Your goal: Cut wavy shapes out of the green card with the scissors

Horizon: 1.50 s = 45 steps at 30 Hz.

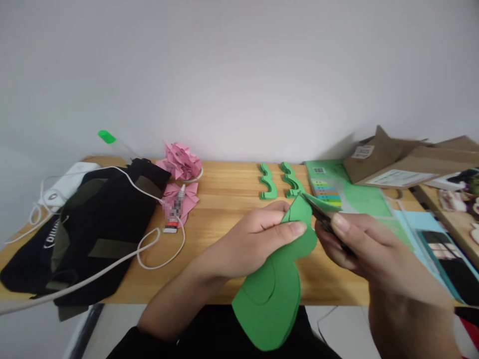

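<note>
My left hand (254, 244) is closed on a stack of green paper (279, 304), thumb on top, just above the table's front edge. The paper has a scalloped right side, and a curved line shows on its face. In my right hand (368, 244) is a pair of dark scissors (321, 215), its blades at the upper edge of the paper. A narrow green flap (325, 203) sticks out to the right beside the blades. Two wavy green paper pieces, one on the left (267, 182) and one on the right (290, 177), lie behind my hands.
On the left, a black bag (101, 249) lies under a white cable (93, 281). Near it are a crumpled pink paper flower (181, 160) and a glue tube (174, 209). At right are a cardboard box (407, 159), green sheets (364, 199) and a phone (449, 264).
</note>
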### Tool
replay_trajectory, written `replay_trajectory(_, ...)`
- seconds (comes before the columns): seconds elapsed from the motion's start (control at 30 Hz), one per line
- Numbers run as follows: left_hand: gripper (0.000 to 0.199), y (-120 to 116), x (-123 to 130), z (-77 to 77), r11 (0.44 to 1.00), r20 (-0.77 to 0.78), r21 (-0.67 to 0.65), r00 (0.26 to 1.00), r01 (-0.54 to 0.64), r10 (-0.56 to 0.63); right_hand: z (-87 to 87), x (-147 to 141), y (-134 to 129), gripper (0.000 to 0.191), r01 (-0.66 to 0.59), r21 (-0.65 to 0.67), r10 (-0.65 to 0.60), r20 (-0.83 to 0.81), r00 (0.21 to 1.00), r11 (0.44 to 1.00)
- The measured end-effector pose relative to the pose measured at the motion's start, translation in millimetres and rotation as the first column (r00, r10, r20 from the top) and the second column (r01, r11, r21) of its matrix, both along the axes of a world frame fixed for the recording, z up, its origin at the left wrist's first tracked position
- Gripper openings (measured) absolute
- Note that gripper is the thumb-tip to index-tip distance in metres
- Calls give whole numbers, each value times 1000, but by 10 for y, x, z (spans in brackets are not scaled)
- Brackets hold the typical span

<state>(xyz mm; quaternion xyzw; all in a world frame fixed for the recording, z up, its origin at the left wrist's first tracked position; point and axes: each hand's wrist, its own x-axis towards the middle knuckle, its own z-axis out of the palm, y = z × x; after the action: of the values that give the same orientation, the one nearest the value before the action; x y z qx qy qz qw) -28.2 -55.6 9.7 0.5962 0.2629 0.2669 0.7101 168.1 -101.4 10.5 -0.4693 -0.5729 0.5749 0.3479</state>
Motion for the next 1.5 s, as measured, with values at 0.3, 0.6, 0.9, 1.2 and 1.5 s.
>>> replay_trajectory(0.3, 24, -9, -9, 10, 1000, 24, -4, 1000, 7, -7, -7, 28, -19, 52, 10, 3, -10, 10, 1000, 1000)
replay_trajectory(0.6, 27, 10, -21, -6, 999, 27, -2, 999, 33, -33, 18, 35, -8, 53, -3, -63, 4, 4, 1000, 998)
replay_trajectory(0.9, 21, 16, -49, 2, 998, -2, -3, 998, 68, -68, 53, 101, -1, 54, -31, -90, 36, 52, 998, 995)
replay_trajectory(1.2, 26, 25, -57, 6, 997, -36, 12, 996, 83, -82, 42, 87, 8, 54, -52, -89, 55, 35, 998, 995)
replay_trajectory(1.5, 33, 59, -106, 37, 990, -68, 77, 992, 114, -109, 110, 144, 38, 50, -114, -95, 122, 79, 989, 989)
